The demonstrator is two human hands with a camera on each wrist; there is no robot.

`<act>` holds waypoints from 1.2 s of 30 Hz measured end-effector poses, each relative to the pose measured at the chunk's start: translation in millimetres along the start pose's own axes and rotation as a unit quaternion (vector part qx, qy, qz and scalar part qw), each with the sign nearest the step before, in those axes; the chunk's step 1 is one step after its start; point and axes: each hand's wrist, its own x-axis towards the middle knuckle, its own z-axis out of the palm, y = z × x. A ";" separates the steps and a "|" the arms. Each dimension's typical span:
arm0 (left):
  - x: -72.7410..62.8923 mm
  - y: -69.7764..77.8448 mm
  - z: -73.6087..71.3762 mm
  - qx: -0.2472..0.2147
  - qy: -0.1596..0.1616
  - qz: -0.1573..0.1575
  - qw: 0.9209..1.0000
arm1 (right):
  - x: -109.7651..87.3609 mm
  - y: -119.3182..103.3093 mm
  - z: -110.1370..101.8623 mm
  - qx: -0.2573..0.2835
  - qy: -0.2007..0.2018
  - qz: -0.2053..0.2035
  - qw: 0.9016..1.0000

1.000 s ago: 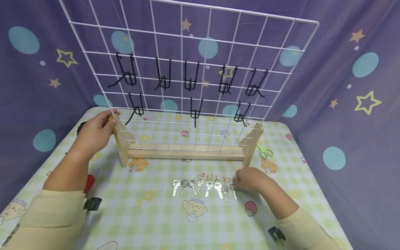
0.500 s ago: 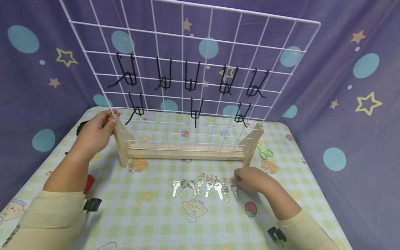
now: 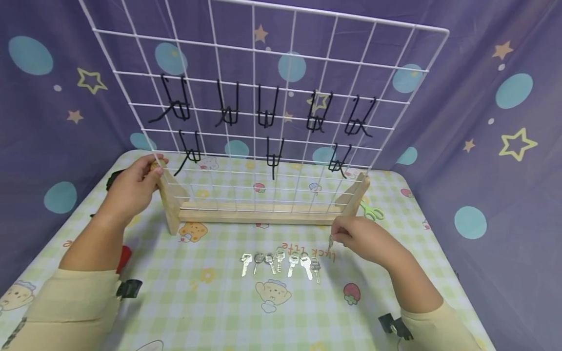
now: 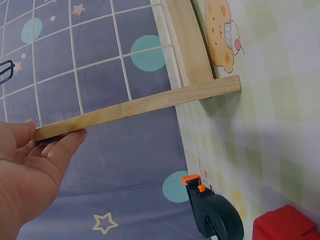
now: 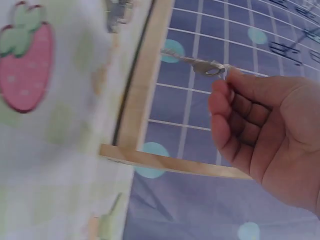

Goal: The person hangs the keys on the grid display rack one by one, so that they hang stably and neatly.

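Observation:
My right hand [image 3: 366,239] pinches a silver key [image 5: 205,66] by its head between thumb and fingertips. The key points away from the hand, lifted off the cloth. Several other silver keys [image 3: 293,264] lie in a row on the checked tablecloth. My left hand [image 3: 131,187] grips the top of the left wooden side piece [image 4: 135,106] of a rack, thumb on one side and fingers on the other. This rack has a white wire grid [image 3: 274,48] leaning back on a wooden base [image 3: 259,216]. Black hooks [image 3: 266,117] hang on the grid in two rows.
Green scissors [image 3: 372,211] lie behind the rack's right foot. A dark green tape dispenser [image 4: 215,212] and a red object [image 4: 284,224] are at the left, near my forearm. A purple curtain [image 3: 465,185] surrounds the table.
My right hand has picked up the rightmost key from the row and raised it toward the rack. The left hand has kept its grip on the side piece.

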 end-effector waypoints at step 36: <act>1.3 -1.2 1.3 -0.010 -0.009 -0.007 1.000 | 3.8 -35.4 -70.0 0.092 0.302 -0.019 0.949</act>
